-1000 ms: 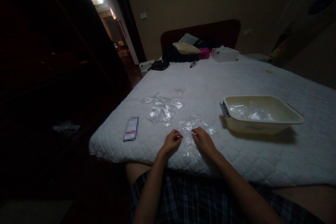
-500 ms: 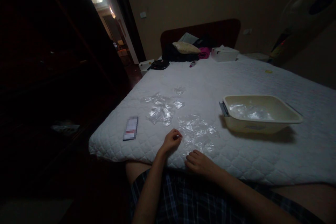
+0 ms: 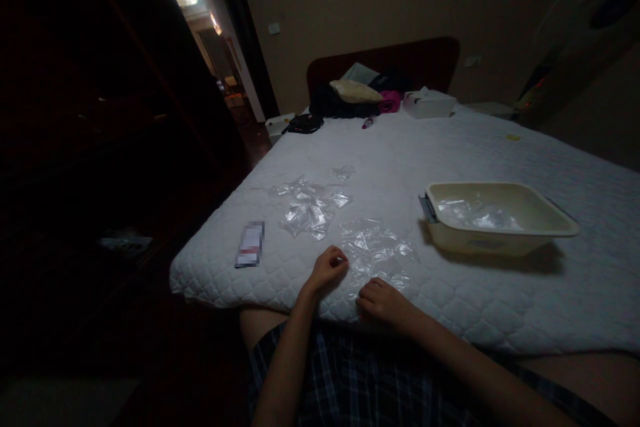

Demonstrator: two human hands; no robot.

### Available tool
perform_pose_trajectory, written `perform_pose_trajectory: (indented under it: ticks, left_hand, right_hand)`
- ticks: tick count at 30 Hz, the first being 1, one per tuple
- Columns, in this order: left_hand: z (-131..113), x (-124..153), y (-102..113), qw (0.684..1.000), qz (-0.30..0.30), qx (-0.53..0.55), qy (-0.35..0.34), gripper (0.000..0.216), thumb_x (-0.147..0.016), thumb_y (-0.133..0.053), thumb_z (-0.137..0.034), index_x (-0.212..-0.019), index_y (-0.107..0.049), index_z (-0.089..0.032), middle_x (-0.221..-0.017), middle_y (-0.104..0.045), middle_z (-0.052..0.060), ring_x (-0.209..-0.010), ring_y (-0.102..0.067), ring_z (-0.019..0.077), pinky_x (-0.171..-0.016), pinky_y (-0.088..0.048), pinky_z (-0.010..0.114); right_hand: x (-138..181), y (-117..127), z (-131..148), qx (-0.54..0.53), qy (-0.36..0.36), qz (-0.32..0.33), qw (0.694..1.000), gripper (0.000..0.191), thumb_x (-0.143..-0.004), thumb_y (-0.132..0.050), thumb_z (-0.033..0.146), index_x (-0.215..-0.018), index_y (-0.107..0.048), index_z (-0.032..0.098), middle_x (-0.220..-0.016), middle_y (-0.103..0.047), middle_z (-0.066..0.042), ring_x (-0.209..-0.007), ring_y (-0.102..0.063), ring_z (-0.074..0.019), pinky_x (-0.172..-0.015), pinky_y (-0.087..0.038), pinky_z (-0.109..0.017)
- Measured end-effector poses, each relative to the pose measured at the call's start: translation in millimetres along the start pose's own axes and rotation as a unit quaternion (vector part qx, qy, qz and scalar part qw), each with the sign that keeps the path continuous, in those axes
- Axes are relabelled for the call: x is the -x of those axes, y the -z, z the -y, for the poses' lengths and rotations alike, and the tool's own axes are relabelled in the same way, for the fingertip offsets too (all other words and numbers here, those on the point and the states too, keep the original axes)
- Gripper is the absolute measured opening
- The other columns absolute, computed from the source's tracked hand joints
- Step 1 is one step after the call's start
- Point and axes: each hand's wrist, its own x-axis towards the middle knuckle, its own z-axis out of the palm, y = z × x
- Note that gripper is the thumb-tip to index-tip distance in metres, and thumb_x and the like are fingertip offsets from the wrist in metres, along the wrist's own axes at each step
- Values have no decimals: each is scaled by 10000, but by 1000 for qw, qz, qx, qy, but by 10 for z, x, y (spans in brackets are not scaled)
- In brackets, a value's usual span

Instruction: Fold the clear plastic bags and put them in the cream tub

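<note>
Flat, clear plastic bags [image 3: 377, 250] lie in a loose spread on the bed in front of me. At their left edge is my left hand [image 3: 329, 269], thumb and forefinger bent together against the plastic in what looks like a pinch on one bag. My right hand [image 3: 385, 300] rests at the near edge of the same spread, palm down with curled fingers; its fingertips are hidden, so what they hold cannot be made out. Farther off, to the left, lies a second pile of crumpled clear bags [image 3: 305, 207].
A cream plastic basin [image 3: 505, 241] with clear plastic inside stands on the quilted white bedspread [image 3: 465, 300] to the right. A blurred-out flat object [image 3: 250, 245] lies at left. Near the headboard are a white box [image 3: 430, 105], a black bag [image 3: 305, 123] and a cushion [image 3: 355, 91].
My right hand has shifted slightly forward and to the right over the near edge of the bags. The left hand stays nearly still.
</note>
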Motion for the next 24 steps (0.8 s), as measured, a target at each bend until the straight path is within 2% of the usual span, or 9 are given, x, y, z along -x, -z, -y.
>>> perform_pose_trajectory:
  ticks: [4, 11, 19, 24]
  left_hand:
    - [8, 3, -7, 1000, -2, -1, 5, 77, -698, -573, -209, -748, -608, -163, -823, -528, 15, -702, -498, 110, -622, -404, 209]
    - [22, 11, 4, 1000, 8, -1, -9, 132, -685, -626, -261, -782, -623, -172, -851, -522, 18, -729, -507, 114, -626, -411, 209]
    - [21, 15, 2, 999, 13, 24, -21, 150, -658, -665, -243, -787, -630, -173, -906, -517, 33, -821, -523, 135, -667, -436, 216]
    - [9, 13, -1, 1000, 14, 18, -13, 142, -647, -670, -225, -770, -625, -170, -893, -513, 31, -807, -526, 132, -667, -443, 215]
  right_hand:
    - [39, -84, 34, 16, 11, 8, 1000, 141, -854, -442, 148, -798, -571, 162, -721, -570, -46, -696, -482, -161, -686, -337, -318]
    - [40, -56, 58, -13, -22, 7, 1000, 143, -855, -452, 179, -782, -575, 173, -743, -572, -40, -723, -483, -156, -724, -349, -306]
    - [-20, 72, -10, -103, -95, -35, 990, 198, -838, -420, 148, -937, -591, 162, -797, -608, -69, -763, -525, -170, -723, -378, -311]
    - [-81, 107, -112, -139, -155, -71, 975, 218, -846, -414, 168, -977, -588, 159, -831, -637, -77, -784, -557, -183, -738, -410, -328]
